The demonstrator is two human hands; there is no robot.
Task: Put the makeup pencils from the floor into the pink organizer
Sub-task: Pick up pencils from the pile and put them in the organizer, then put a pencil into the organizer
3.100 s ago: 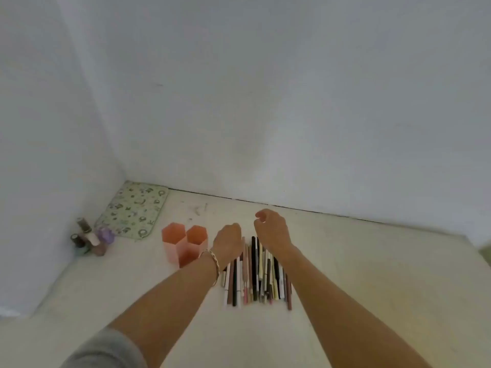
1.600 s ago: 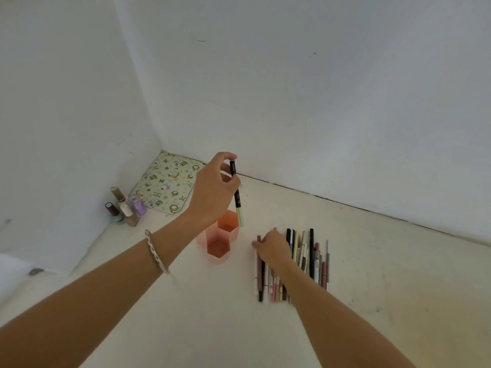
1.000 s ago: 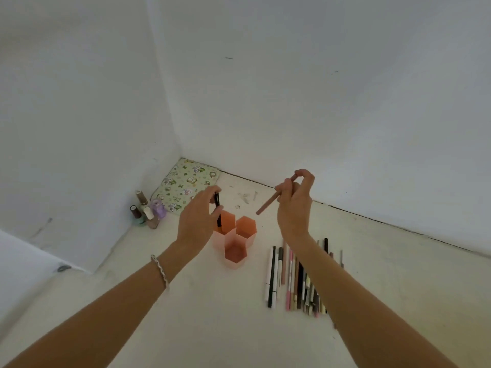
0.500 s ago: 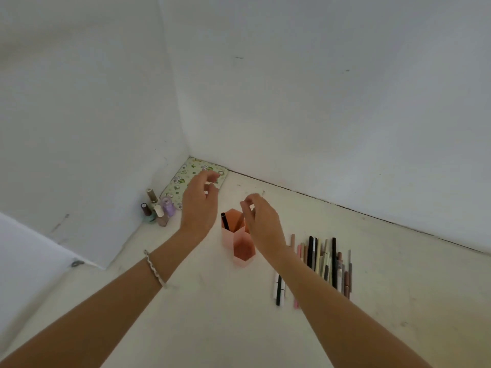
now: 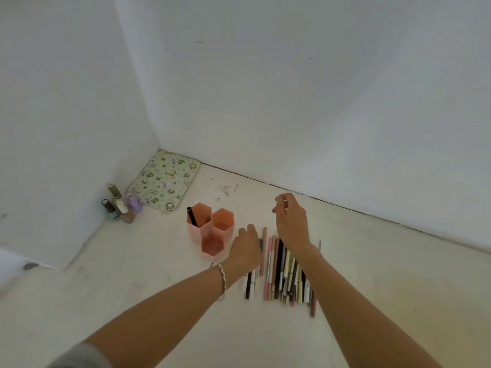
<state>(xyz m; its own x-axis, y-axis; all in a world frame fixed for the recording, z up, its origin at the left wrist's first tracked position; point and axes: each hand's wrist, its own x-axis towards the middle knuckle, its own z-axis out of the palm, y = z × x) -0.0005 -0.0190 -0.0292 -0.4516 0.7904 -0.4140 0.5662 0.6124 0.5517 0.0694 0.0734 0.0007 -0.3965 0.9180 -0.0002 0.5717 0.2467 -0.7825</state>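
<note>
Slim makeup pencils (image 5: 281,272) lie just right of the hexagon-celled plastic pink organizer (image 5: 210,229), with one black pencil (image 5: 191,216) standing inside. The left hand (image 5: 245,248) rests on them, grip unclear; the right hand (image 5: 291,224) hovers loosely curled, empty.

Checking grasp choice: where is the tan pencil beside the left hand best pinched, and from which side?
Likely pinch the far end of the tan pencil from above: it lies flat on the floor, and that end juts past the row of pencils, which crowd its near half.
</note>
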